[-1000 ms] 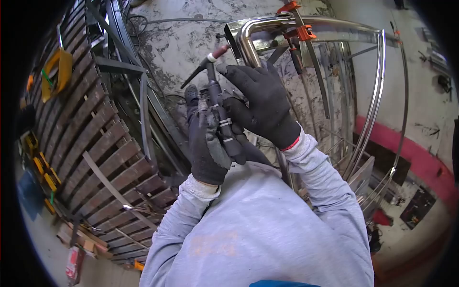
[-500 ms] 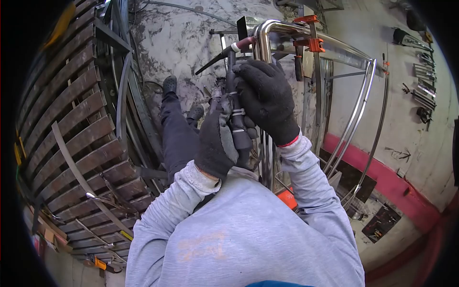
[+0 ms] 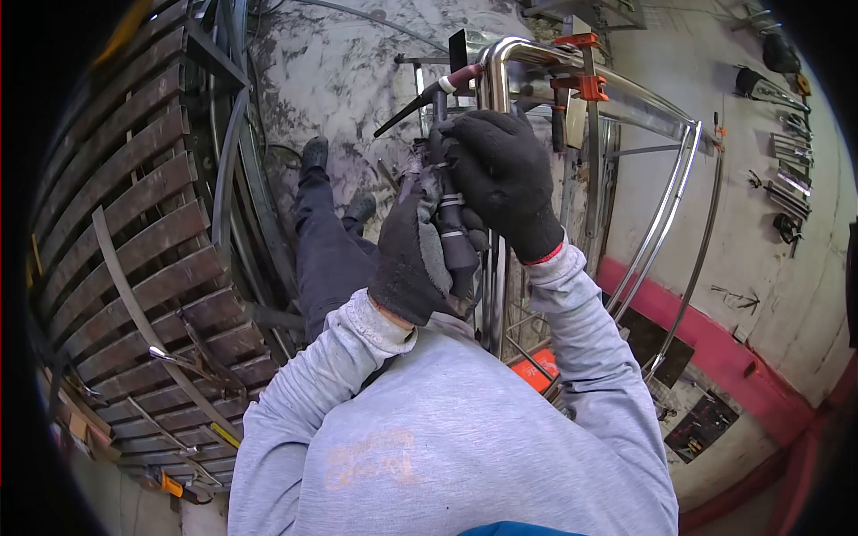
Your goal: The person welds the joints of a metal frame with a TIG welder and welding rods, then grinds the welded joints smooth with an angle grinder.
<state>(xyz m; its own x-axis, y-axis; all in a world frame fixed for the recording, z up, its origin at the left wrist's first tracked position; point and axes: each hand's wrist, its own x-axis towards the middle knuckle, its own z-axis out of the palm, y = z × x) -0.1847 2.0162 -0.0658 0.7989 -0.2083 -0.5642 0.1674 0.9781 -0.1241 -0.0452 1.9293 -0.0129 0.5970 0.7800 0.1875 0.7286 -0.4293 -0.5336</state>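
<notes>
We are observing the left hand (image 3: 407, 259), in a black fabric glove, clasping the black, slim-handled welding torch (image 3: 458, 252), which is lying along its palm. The right hand (image 3: 505, 170), likewise black-gloved, is curling beside the upper handle; whether it is gripping, we are not managing to tell. Beyond, the reddish-brown tapered nozzle (image 3: 465, 76) is pointing toward the shiny bent metal tube (image 3: 499, 80), near the orange bar clamp (image 3: 585, 87).
</notes>
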